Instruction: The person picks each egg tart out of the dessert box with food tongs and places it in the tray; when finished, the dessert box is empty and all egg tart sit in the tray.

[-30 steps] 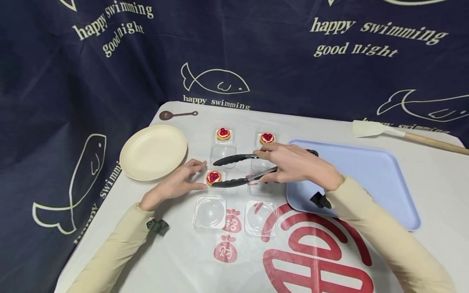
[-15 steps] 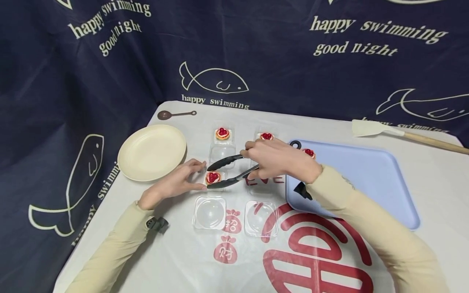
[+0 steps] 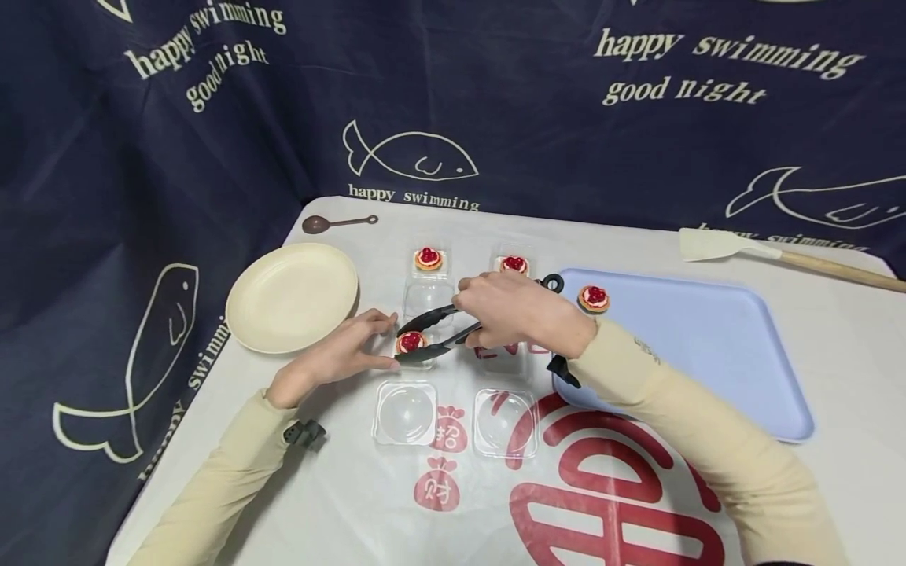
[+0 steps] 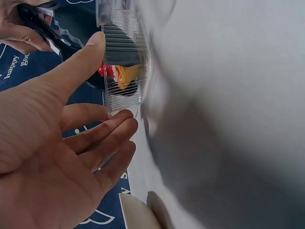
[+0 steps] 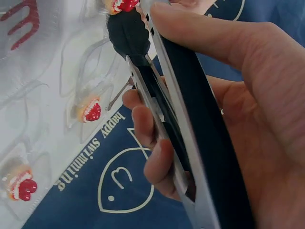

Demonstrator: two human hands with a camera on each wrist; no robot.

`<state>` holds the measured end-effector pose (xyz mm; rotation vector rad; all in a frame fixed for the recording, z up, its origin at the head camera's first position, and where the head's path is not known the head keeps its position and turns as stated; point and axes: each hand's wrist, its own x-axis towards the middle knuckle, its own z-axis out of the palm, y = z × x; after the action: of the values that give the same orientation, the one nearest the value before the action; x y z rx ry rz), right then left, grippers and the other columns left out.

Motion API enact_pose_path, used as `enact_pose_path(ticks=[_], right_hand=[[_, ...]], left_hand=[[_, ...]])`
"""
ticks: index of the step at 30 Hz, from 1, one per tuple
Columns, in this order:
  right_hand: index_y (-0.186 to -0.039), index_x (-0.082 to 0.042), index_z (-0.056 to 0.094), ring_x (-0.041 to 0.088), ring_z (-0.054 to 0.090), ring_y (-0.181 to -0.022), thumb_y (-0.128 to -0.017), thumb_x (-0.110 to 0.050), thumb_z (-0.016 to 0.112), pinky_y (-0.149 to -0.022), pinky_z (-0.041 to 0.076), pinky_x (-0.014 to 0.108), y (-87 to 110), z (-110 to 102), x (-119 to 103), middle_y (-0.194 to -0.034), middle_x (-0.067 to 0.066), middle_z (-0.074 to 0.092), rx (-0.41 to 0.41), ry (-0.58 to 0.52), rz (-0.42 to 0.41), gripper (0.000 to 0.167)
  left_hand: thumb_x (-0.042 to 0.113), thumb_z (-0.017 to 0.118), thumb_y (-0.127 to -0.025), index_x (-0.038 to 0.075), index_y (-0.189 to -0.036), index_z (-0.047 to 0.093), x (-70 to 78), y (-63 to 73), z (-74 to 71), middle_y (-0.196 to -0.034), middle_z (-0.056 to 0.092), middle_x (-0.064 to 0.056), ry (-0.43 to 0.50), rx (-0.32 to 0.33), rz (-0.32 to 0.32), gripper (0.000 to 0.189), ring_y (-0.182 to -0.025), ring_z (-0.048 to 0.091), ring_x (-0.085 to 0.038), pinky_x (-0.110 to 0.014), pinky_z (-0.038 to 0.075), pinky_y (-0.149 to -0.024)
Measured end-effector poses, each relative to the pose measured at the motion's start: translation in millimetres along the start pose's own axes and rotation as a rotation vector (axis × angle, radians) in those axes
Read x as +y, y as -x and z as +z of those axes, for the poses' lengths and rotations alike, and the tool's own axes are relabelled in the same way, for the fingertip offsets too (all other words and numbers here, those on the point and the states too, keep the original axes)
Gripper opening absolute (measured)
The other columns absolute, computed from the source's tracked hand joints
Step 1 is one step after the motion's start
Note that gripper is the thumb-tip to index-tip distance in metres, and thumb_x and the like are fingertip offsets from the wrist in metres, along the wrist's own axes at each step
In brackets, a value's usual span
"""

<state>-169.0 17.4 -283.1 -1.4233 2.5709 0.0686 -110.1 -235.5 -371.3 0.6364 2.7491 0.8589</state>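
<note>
My right hand grips black-and-metal tongs. The tongs' black tips lie on either side of a small red-topped tart. That tart sits in a clear plastic box. My left hand holds the box at its left side, thumb at the near corner and fingers at the far corner. Behind it, another tart stands in an opened clear box. A third tart, also boxed, is partly behind my right hand. One more tart lies on the blue tray.
Two opened lids lie flat in front of the boxes. A cream plate is at the left, with a brown measuring spoon behind it. A spatula with a wooden handle rests at the back right.
My right hand has moved left with the tongs, and their tips have come closer together around the near tart. The tart on the tray has come into view. My left hand stays put.
</note>
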Motion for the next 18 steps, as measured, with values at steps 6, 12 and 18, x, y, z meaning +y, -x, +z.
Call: enact_pose_path(ticks=[6, 12, 18], right_hand=[[-0.096, -0.01, 0.069, 0.022, 0.063, -0.073, -0.081, -0.032, 0.078, -0.061, 0.051, 0.039, 10.3, 7.2, 11.5, -0.088, 0.002, 0.062, 0.066, -0.019, -0.039, 0.028], [-0.115, -0.009, 0.07, 0.013, 0.054, -0.067, -0.082, -0.032, 0.079, -0.058, 0.047, 0.033, 28.9, 11.4, 32.0, -0.096, 0.002, 0.065, 0.07, -0.16, -0.024, 0.042], [-0.126, -0.01, 0.067, 0.011, 0.054, -0.073, -0.081, -0.032, 0.079, -0.064, 0.047, 0.033, 66.8, 9.4, 58.9, -0.106, -0.001, 0.065, 0.135, -0.255, 0.043, 0.051]], left_hand=[[0.016, 0.08, -0.079, -0.02, -0.13, 0.047, 0.6, -3.5, 2.4, -0.121, 0.057, -0.028, -0.016, 0.01, 0.031, 0.07, -0.115, 0.056, -0.039, -0.05, 0.043, -0.102], [0.017, 0.08, -0.079, -0.02, -0.128, 0.05, 2.4, -4.4, 3.5, -0.121, 0.058, -0.029, -0.021, -0.003, 0.028, 0.068, -0.113, 0.056, -0.04, -0.051, 0.044, -0.101], [0.018, 0.079, -0.081, -0.021, -0.13, 0.047, 5.0, -2.8, 0.7, -0.122, 0.057, -0.029, -0.032, -0.014, -0.012, 0.07, -0.115, 0.055, -0.041, -0.052, 0.044, -0.101]])
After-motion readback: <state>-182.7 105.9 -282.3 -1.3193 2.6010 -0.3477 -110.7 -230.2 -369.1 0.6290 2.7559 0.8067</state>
